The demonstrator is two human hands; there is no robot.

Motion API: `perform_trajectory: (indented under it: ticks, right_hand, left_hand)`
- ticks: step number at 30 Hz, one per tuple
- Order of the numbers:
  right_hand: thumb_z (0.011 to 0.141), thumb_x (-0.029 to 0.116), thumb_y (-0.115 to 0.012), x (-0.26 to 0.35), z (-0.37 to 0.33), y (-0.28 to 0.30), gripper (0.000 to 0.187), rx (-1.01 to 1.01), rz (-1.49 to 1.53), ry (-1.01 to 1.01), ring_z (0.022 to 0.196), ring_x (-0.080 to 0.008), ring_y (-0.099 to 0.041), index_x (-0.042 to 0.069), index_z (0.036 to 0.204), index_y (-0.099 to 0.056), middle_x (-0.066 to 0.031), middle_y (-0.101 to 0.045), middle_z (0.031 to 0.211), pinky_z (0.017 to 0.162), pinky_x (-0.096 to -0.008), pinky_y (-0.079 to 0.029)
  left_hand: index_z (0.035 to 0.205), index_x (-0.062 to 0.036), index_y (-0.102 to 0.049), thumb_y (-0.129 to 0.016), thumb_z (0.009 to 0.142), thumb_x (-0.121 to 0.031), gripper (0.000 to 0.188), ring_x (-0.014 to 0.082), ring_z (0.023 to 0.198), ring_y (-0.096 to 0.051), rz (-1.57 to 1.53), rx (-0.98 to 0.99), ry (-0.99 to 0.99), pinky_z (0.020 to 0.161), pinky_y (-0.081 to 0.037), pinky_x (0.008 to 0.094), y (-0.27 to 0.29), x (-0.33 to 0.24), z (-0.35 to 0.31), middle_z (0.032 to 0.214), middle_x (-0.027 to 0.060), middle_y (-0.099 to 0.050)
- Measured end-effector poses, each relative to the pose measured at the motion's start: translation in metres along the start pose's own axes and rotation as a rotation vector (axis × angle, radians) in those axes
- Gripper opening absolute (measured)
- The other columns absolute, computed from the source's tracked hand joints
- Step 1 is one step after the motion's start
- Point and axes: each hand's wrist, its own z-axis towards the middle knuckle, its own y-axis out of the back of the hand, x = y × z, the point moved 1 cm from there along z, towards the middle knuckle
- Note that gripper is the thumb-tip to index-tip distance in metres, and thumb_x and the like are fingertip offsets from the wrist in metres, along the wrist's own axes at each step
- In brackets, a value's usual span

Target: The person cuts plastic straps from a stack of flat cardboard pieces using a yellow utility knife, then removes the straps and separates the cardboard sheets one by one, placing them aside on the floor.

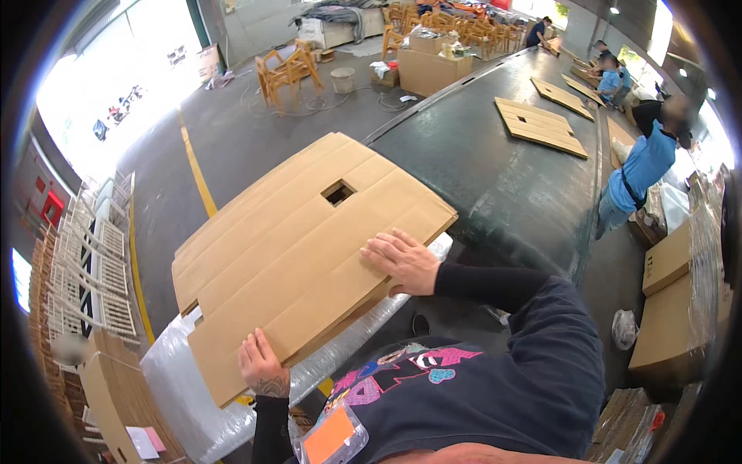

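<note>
A wide, flat brown cardboard piece (278,224) with fold lines lies tilted in front of me. It has a square cutout near its far side and a notch at its left edge. My left hand (264,367) is closed on its near left edge, fingers on top. Farther right, my right hand (403,261) grips the near edge, its fingers laid over the top and the thumb at the rim. Beneath the cardboard shows a stack wrapped in clear plastic (182,387), partly hidden by it.
A long dark green conveyor belt (479,185) runs away to the right, carrying flat cardboard pieces (541,125). A co-worker in blue (645,166) stands at its right side. White chair frames (89,263) stand at left, wooden chairs (287,76) farther off. Cartons (665,309) are stacked at right.
</note>
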Motion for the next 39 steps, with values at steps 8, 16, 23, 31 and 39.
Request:
perform_trajectory:
  ticks: [8,16,23,31,39]
  right_hand:
    - [0.078,0.015,-0.065,-0.021,0.012,-0.027,0.045,-0.086,-0.122,0.043,0.108,-0.028,-0.062,0.001,0.12,-0.06,-0.0129,-0.063,0.113,0.095,-0.0365,-0.052]
    - [0.069,0.013,-0.07,-0.036,0.035,-0.018,0.044,0.29,-0.009,-0.018,0.102,-0.0278,-0.066,0.002,0.111,-0.065,-0.0133,-0.067,0.112,0.08,-0.0372,-0.055]
    - [0.058,0.016,-0.07,-0.081,0.102,-0.038,0.023,0.825,0.243,0.103,0.082,-0.0345,-0.069,0.016,0.081,-0.074,-0.0099,-0.071,0.079,0.07,-0.0475,-0.054]
    - [0.065,0.011,-0.069,-0.037,0.04,-0.02,0.023,0.538,0.092,0.081,0.092,-0.0314,-0.068,0.008,0.088,-0.067,-0.012,-0.068,0.088,0.074,-0.044,-0.054]
    - [0.077,0.04,-0.079,-0.042,0.08,0.003,0.047,1.029,0.641,0.341,0.087,-0.0324,-0.067,0.008,0.108,-0.065,-0.0113,-0.068,0.092,0.075,-0.0412,-0.055]
  left_hand:
    - [0.124,0.0075,-0.058,-0.064,0.067,0.001,0.058,0.0375,0.108,-0.058,-0.051,0.013,-0.024,0.092,-0.052,0.0459,-0.014,-0.005,0.006,0.117,0.0202,-0.058]
    - [0.109,0.0,-0.068,-0.067,0.061,-0.007,0.049,0.0345,0.101,-0.063,-0.218,0.397,-0.066,0.08,-0.054,0.0416,0.01,0.014,0.043,0.107,0.0152,-0.065]
    - [0.088,-0.0095,-0.074,-0.073,0.058,-0.024,0.034,0.0331,0.09,-0.067,-0.4,0.683,-0.262,0.079,-0.052,0.045,-0.006,0.047,0.099,0.089,0.0124,-0.069]
    - [0.1,-0.0093,-0.065,-0.065,0.074,-0.011,0.027,0.029,0.084,-0.066,-0.218,0.328,-0.21,0.064,-0.054,0.0408,0.022,-0.026,0.058,0.09,0.0097,-0.062]
    - [0.104,0.0004,-0.066,-0.066,0.072,-0.014,0.035,0.0231,0.081,-0.063,-0.186,0.297,-0.305,0.061,-0.052,0.0351,0.028,-0.068,0.022,0.086,0.0075,-0.061]
